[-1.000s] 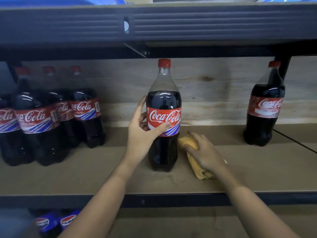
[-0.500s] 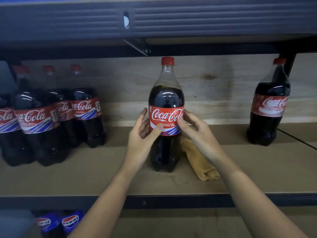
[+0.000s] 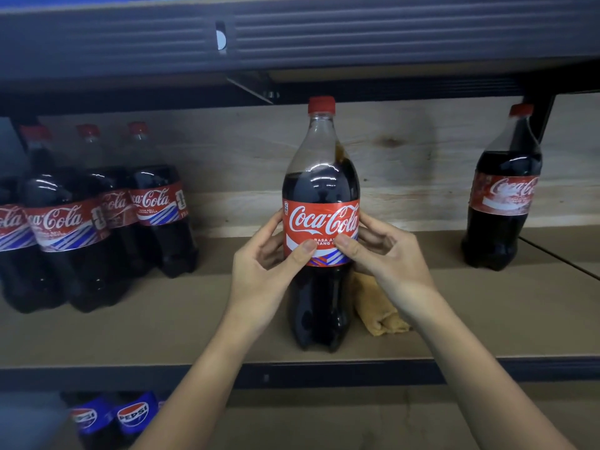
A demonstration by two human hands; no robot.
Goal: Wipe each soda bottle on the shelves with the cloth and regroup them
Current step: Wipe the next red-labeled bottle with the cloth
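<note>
both hands, left hand [image 3: 259, 271] and right hand [image 3: 386, 254], grip the upright cola bottle [image 3: 321, 222] (cloth [image 3: 373, 303] beside it).

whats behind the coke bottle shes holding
Behind the held bottle lies the yellow cloth, partly covered by it and the right hand; further back, the wooden back panel.

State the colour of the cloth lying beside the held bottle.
Yellow-tan cloth, seen in the head view.

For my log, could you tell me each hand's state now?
Left hand: grips the red-labelled plastic cola bottle.
Right hand: grips the same bottle.
</note>
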